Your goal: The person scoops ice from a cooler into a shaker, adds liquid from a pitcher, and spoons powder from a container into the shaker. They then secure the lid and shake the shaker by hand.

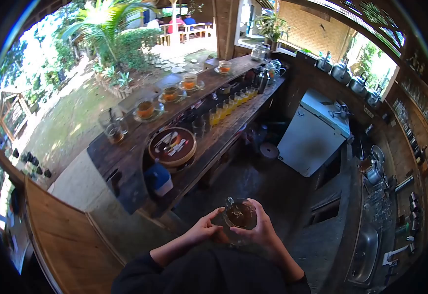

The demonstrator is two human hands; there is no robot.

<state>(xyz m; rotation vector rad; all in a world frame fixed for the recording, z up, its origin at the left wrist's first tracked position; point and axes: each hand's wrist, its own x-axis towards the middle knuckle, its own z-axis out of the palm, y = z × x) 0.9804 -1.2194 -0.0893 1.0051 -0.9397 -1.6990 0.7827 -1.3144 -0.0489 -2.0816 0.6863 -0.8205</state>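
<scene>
Low in the view, a glass cup (pixel 240 214) of dark tea-like drink is held over a clear glass saucer in front of the body. My right hand (pixel 261 226) is wrapped round the cup's right side, thumb near its lower rim. On the left, my left hand (pixel 208 228) has its fingers closed at the saucer's edge; its lower fingers are partly hidden. The cup's handle points away from me, and small pale bits show in the drink.
A wooden counter (pixel 125 171) on the left bears glass cups on saucers, a row of yellow-filled glasses (pixel 228 105), a round tray (pixel 172 146) and a blue-white container (pixel 158 179). A white chest freezer (pixel 312 132) stands ahead right. The sink (pixel 364 252) is right. People sit far outside.
</scene>
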